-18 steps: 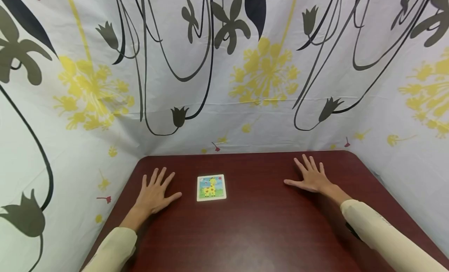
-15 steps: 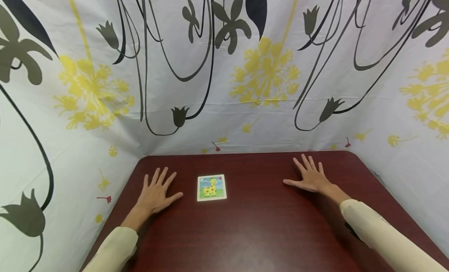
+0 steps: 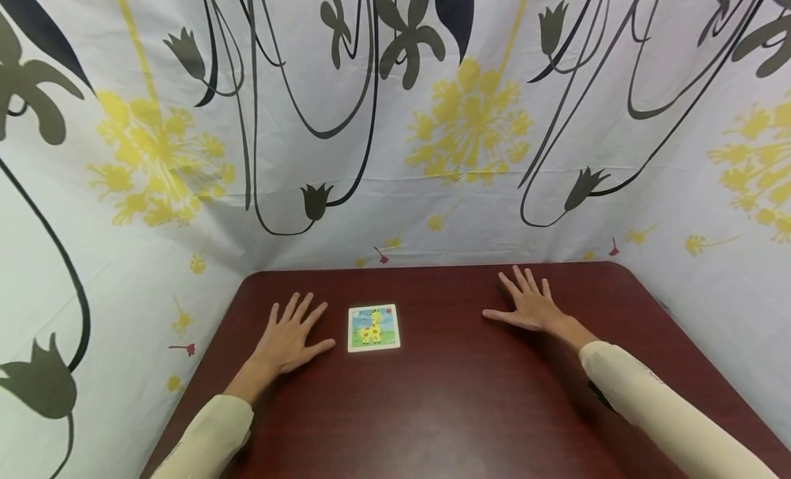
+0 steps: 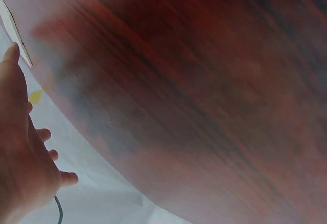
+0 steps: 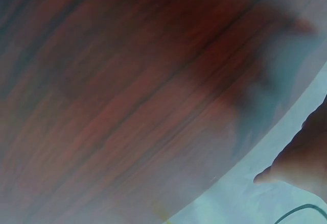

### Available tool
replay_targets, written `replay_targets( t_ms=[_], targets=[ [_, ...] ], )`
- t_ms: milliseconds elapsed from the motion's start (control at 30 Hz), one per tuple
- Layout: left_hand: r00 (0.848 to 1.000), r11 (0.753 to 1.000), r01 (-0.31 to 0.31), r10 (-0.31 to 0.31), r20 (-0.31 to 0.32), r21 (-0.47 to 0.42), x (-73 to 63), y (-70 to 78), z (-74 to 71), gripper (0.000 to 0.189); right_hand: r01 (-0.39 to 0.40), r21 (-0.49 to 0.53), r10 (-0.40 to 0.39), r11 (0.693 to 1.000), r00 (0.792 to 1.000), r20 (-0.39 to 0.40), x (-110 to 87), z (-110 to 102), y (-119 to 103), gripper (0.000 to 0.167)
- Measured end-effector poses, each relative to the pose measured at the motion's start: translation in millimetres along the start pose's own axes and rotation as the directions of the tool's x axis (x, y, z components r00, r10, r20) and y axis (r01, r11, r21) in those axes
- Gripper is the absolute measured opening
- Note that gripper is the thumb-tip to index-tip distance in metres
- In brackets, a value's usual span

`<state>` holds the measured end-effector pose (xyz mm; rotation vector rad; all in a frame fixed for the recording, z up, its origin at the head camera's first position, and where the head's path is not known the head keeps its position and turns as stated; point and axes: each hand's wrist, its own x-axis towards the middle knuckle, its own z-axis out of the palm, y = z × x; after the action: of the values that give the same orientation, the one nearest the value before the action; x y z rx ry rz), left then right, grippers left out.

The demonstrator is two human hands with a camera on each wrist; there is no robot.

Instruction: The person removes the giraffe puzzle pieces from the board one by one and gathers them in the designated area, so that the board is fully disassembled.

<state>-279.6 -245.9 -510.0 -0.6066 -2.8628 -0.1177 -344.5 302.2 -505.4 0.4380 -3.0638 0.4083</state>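
A square picture puzzle (image 3: 373,328) with a yellow giraffe on a blue and green ground and a pale border lies flat on the dark red table (image 3: 432,410). To its left is my left hand (image 3: 287,342), palm down, fingers spread, its thumb tip a short way from the puzzle's edge. My right hand (image 3: 528,306) is farther off on the right, also palm down with fingers spread and holding nothing. In the left wrist view a pale edge of the puzzle (image 4: 14,30) shows beyond the thumb. The right wrist view catches only part of the right hand (image 5: 301,163).
A white cloth (image 3: 395,156) printed with yellow and grey flowers hangs behind the table and along both sides. The table's rounded far corners meet it. Pale long sleeves cover both forearms.
My left hand has moved right, closer to the giraffe puzzle, and my right hand has moved left. The puzzle stays in its place on the table. The head view has shifted slightly.
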Motion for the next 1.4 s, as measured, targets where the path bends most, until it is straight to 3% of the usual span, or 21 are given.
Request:
replay_targets(
  t_ms=[500, 833, 1133, 1400],
  targets=[
    [0.996, 0.998, -0.053, 0.055, 0.068, -0.042, 7.0, 19.5, 2.9, 0.085, 0.05, -0.006, -0.049, 0.999, 0.999, 0.017, 17.8, 6.4, -35.9, 0.108],
    [0.986, 0.99, -0.056, 0.075, 0.15, -0.13, 14.9, 32.6, 1.2, 0.087, 0.116, 0.02, -0.117, 0.993, 0.993, 0.019, 26.7, 12.0, -62.2, 0.108],
    [0.971, 0.986, -0.047, 0.082, 0.223, -0.16, 19.7, 37.2, 0.1, 0.085, 0.152, 0.039, -0.154, 0.988, 0.987, 0.037, 32.7, 14.5, -84.4, 0.106],
    [0.964, 0.984, -0.071, 0.11, 0.24, -0.166, 22.4, 38.2, 1.6, 0.083, 0.191, 0.031, -0.192, 0.981, 0.981, 0.035, 40.7, 21.1, -101.4, 0.103]
  ],
)
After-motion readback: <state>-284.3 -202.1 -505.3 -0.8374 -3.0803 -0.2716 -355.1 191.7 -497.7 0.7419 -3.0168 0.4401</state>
